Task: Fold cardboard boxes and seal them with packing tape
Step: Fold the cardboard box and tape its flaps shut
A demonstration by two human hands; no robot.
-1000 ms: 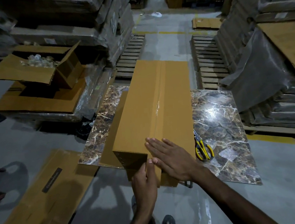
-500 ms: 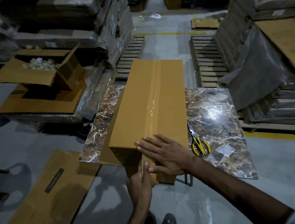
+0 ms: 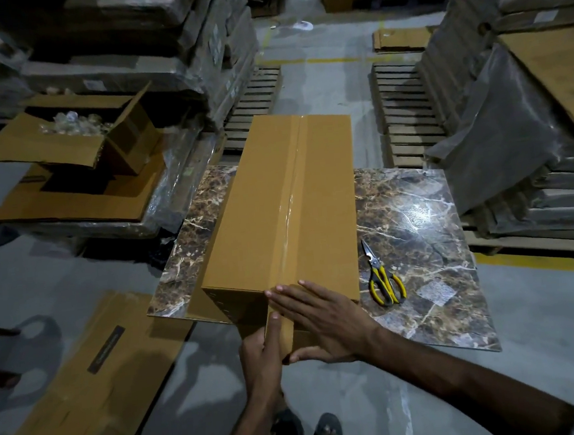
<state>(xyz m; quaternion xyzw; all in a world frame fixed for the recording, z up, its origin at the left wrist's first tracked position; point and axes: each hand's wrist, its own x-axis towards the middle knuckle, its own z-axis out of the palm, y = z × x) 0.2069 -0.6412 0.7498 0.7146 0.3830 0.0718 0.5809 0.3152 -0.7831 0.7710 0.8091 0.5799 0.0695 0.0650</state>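
Lengthwise, glossy tape (image 3: 290, 203) seals oblong cardboard box (image 3: 255, 220).

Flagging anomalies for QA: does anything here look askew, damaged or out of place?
Nothing damaged or spilled. Only the long box overhangs the near edge of the marbled board, its end unsupported where the left hand and right hand press the tape down. The tape runs straight along the top seam.
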